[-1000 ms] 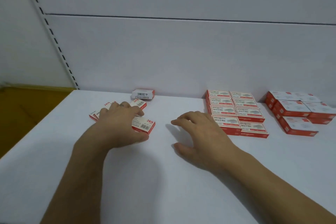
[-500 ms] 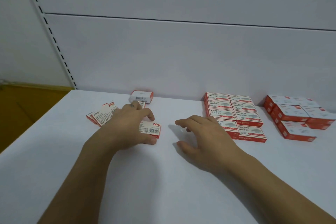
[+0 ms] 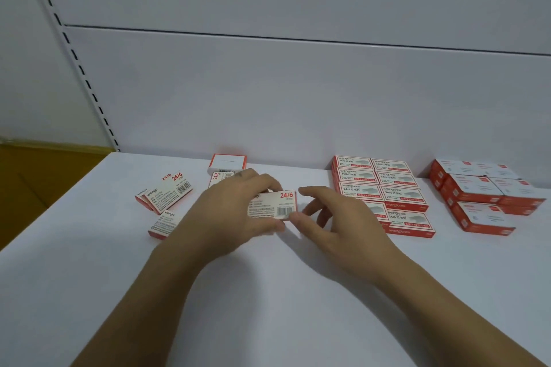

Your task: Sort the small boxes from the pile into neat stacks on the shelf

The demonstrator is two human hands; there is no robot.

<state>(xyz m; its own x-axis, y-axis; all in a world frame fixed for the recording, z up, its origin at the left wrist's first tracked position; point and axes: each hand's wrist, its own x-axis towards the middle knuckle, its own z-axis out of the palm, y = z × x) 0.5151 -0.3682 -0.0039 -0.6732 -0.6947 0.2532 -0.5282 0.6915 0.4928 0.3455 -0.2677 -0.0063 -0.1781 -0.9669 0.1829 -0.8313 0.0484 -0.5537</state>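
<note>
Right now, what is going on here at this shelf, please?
A person is sorting small red-and-white boxes on a white shelf. The left hand grips one box, barcode side up, and the right hand is open beside its right end, not yet gripping it. A few loose boxes lie to the left. To the right stand neat stacks, with another group of boxes farther right.

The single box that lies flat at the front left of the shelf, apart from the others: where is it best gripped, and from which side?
Pinch the single box across its two long sides, coming from above: it lies flat and low, touching no other box, so the narrow width probably suits thumb and finger. The left hand is nearest, but it holds the barcode box.
</note>
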